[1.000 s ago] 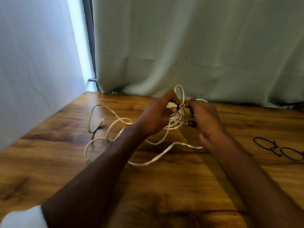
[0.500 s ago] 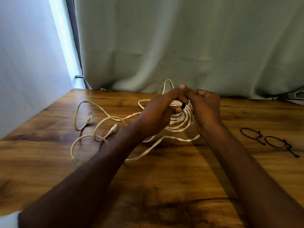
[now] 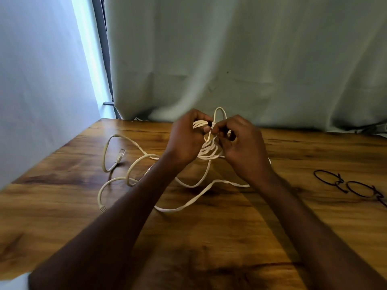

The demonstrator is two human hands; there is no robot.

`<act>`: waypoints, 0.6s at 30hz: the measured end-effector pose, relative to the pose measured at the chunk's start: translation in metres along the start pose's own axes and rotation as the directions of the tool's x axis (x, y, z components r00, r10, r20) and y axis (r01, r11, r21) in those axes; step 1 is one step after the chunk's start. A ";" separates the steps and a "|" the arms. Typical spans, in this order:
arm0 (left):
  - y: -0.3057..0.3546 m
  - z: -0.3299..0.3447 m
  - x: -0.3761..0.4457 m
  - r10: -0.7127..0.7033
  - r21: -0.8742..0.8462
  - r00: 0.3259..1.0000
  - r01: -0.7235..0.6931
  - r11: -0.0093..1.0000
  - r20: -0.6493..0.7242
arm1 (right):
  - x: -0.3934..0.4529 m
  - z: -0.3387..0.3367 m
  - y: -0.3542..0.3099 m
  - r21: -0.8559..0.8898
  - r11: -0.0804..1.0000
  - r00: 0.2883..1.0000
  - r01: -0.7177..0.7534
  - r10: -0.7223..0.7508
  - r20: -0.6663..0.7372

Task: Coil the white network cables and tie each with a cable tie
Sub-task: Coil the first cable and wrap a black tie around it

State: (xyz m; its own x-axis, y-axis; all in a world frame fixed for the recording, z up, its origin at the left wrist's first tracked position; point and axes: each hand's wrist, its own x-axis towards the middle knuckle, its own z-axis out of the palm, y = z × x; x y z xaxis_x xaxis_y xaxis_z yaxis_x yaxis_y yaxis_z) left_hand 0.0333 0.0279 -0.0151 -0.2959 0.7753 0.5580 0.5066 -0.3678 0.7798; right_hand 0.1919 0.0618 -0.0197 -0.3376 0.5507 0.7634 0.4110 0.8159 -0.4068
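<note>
Both hands hold a coiled bundle of white network cable [image 3: 207,150] above the wooden table. My left hand [image 3: 185,139] grips the top of the coil, fingers curled round the strands. My right hand [image 3: 240,141] pinches at the same spot, where a small black cable tie [image 3: 209,123] wraps the strands; its end is hidden by my fingers. Loose white cable [image 3: 134,164] trails from the coil over the table to the left, with two plugs [image 3: 120,154] lying there.
Two black looped cable ties [image 3: 347,184] lie on the table [image 3: 230,237] at the right. A pale curtain hangs along the table's far edge, and a light wall runs along its left side.
The coil has turned in my hands and my grips have shifted: the left hand's fingers now wrap the top strands, and my right hand pinches lower beside it. The view shifted a little.
</note>
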 end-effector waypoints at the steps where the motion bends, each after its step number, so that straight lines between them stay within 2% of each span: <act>1: 0.000 -0.003 0.001 -0.063 -0.031 0.998 0.063 0.998 0.003 | -0.001 0.003 0.002 -0.024 1.000 1.000 0.015 -0.014 0.015; 4: 0.007 -0.008 0.001 -0.225 -0.138 0.972 0.232 0.963 0.069 | -0.003 0.007 0.005 -0.036 0.999 0.999 0.026 -0.025 0.030; 8: 0.018 -0.013 -0.002 -0.329 -0.272 0.933 0.357 0.894 0.143 | -0.005 0.008 0.006 -0.078 0.995 0.997 0.067 -0.065 0.034; 12: 0.022 -0.016 -0.005 -0.354 -0.278 0.916 0.395 0.876 0.187 | -0.007 0.009 -0.002 -0.071 0.985 0.985 0.155 -0.148 0.086; 14: 0.024 -0.014 -0.006 -0.369 -0.264 0.908 0.411 0.872 0.196 | -0.007 0.009 -0.001 -0.079 0.981 0.982 0.180 -0.175 0.066; 16: 0.023 -0.012 -0.006 -0.353 -0.206 0.911 0.395 0.895 0.213 | -0.006 0.008 0.001 -0.034 0.987 0.987 0.158 -0.158 0.006; 18: 0.020 -0.011 -0.005 -0.288 -0.123 0.915 0.332 0.935 0.284 | -0.005 0.007 -0.001 0.068 0.995 0.996 0.076 -0.073 -0.047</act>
State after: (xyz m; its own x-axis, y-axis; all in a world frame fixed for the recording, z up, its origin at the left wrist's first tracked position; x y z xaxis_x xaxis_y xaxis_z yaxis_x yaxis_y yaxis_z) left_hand 0.0362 0.0113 0.0013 -0.1867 0.9607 0.2056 0.2762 -0.1495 0.9494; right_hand 0.1873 0.0596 -0.0267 -0.3266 0.4809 0.8137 0.3258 0.8654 -0.3807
